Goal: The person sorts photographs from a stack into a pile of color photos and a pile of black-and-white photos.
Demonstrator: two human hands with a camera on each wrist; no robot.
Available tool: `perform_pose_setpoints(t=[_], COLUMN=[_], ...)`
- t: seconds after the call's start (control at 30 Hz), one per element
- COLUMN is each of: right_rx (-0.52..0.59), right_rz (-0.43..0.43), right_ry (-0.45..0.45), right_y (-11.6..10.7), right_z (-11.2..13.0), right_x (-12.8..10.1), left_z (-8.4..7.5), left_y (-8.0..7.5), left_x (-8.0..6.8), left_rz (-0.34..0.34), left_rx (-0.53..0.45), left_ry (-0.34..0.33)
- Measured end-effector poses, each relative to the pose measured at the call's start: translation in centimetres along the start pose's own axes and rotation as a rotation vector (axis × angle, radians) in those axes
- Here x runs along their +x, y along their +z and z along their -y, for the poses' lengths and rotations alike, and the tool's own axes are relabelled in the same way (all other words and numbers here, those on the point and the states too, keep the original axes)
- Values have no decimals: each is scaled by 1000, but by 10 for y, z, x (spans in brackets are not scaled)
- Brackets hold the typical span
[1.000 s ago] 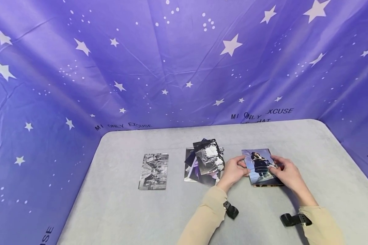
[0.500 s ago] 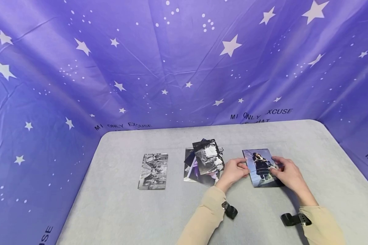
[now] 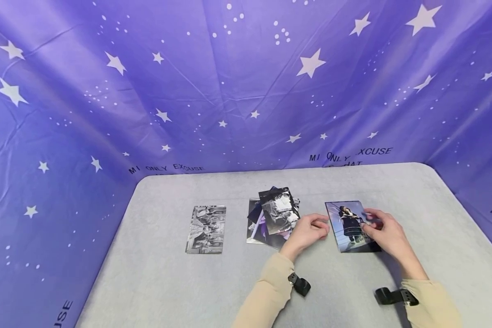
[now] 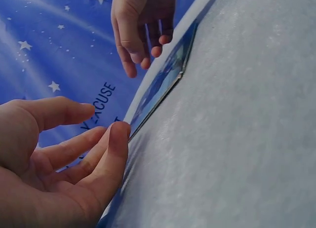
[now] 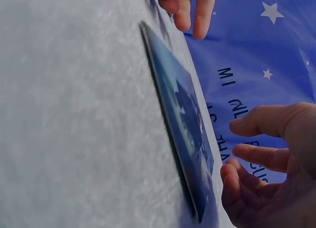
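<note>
The right pile of photos [image 3: 346, 226] lies flat, inward from the far right corner of the counter [image 3: 160, 291], its layers looking nearly flush. The left hand [image 3: 307, 233] hangs between it and the middle pile [image 3: 272, 212], fingers loosely bent and pinching nothing. The right hand [image 3: 387, 231] is at the right pile's right side, thumb and fingers spread (whether a fingertip touches the photos, I cannot tell). The step looks like squaring up: to do it well, press the left and right sides evenly, low against the counter, then nudge the sides facing the counter's far and near edges, so that no photo rides up. The left hand should avoid the middle pile, which lies askew and could be dragged
</note>
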State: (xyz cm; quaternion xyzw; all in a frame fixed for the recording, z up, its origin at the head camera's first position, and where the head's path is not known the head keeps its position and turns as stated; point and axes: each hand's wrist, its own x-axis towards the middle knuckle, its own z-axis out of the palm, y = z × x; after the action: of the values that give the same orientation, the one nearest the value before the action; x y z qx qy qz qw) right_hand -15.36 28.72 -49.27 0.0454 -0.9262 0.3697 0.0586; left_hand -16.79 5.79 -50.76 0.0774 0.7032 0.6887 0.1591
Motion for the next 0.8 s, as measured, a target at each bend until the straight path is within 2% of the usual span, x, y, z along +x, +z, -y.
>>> perform_pose_setpoints(t=[0.2,0.3,0.6,0.8], right_rx=[99,121,136,210], right_rz=[9,24,97,152], right_ry=[-6,-3,-52,-95], right_y=[1,2,2,12], right_z=[8,10,16,20], right_x=[0,0,5,12], left_z=[-5,-4,-6,-4], left_y=[-10,-14,-27,-39], left_x=[-6,-7,-16,-21], left_rz=[14,7,14,9], left_rx=[-20,-54,-60,-55], left_ry=[26,12,15,11])
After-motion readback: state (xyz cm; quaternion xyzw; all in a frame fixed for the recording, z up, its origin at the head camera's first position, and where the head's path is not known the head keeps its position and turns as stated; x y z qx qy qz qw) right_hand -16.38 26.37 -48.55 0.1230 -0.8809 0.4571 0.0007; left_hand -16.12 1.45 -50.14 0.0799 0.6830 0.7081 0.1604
